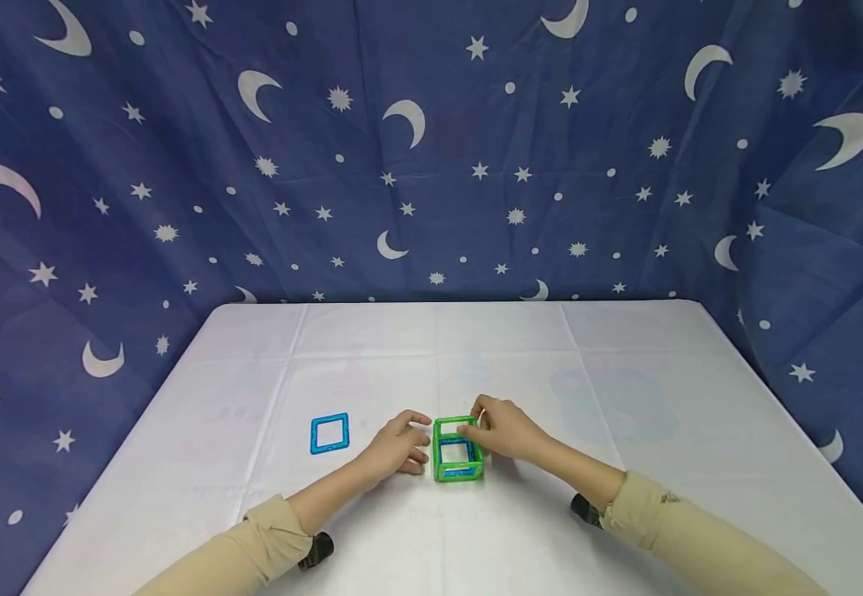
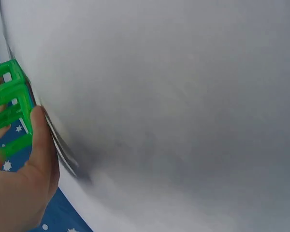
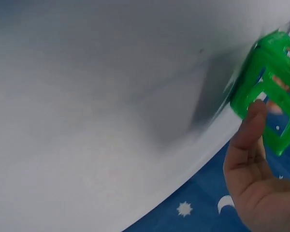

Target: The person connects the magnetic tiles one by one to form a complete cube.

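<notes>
A small open-framed box of green magnetic tiles [image 1: 437, 451] stands on the white table, with a blue square tile [image 1: 468, 451] low inside it. My right hand [image 1: 507, 429] grips the box at its far right, the thumb over the top and the other fingers along the side. In the right wrist view a digit of the right hand [image 3: 261, 179] meets the green frame [image 3: 273, 108]. Left of the box is my left hand [image 1: 394, 449], fingers spread loosely beside its wall. The left wrist view has the left hand [image 2: 36, 179] close to the green box [image 2: 20, 104].
A single blue square tile [image 1: 330, 434] lies flat on the table, left of the left hand. White cloth with fold lines covers the table [image 1: 371, 372]. Behind it hangs a dark blue curtain [image 1: 446, 215] printed with moons and stars.
</notes>
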`<state>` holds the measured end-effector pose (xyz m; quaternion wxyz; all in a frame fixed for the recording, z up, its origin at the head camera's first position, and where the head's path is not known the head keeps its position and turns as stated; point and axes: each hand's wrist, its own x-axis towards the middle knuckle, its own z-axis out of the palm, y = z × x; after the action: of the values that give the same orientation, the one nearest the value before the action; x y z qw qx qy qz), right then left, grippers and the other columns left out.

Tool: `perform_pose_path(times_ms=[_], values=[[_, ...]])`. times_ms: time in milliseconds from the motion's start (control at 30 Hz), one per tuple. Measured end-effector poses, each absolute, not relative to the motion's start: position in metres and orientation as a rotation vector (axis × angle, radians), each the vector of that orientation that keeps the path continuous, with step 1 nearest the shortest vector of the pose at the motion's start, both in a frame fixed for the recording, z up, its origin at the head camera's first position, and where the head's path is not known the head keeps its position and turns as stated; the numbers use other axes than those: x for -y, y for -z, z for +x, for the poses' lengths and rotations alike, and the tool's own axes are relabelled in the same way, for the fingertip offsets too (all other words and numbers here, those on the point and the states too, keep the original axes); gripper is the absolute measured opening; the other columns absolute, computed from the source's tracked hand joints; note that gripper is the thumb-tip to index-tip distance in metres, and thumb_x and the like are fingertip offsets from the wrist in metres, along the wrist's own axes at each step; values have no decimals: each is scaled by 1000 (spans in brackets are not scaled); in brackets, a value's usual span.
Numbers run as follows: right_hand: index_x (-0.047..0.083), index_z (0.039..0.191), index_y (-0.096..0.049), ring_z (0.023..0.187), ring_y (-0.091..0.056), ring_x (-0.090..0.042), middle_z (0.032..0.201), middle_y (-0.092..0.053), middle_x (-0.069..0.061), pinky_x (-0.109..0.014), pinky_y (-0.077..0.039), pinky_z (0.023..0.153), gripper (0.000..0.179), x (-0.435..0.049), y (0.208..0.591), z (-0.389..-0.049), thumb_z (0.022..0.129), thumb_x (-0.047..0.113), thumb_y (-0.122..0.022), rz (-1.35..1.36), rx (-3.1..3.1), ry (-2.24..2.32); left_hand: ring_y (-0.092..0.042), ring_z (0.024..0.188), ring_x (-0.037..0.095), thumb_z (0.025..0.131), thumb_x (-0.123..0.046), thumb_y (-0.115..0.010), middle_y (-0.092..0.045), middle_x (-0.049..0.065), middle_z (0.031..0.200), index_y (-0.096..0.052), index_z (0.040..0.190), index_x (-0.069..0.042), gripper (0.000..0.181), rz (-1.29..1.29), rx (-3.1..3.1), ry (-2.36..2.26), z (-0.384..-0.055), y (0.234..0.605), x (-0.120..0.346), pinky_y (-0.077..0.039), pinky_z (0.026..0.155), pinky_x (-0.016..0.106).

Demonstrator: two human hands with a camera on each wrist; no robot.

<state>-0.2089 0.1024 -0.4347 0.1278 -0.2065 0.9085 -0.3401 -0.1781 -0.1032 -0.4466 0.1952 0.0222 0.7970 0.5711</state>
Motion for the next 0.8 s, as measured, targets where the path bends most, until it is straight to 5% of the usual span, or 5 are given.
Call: perform_pose_path(times_ms=[200,800], values=[[3,82,-53,42,-46,-8,53,-49,0,-18,-34,42,18,-93,435,-206,85,11,-69,-625,-2699,1013,-65,95,28,95,-31,-53,-57,23,125,-50,133,-4,46,216,-2336,-1543,-177,449,96,-57,63,30],[2,81,-55,42,-37,-6,51,-44,3,-13,-27,41,12,-93,437,-204,87,7,-64,-714,-2763,1010,-64,104,36,94,-26,-58,-63,23,116,-56,120,4,39,314,-2413,-1647,-173,460,92,-58,64,29]])
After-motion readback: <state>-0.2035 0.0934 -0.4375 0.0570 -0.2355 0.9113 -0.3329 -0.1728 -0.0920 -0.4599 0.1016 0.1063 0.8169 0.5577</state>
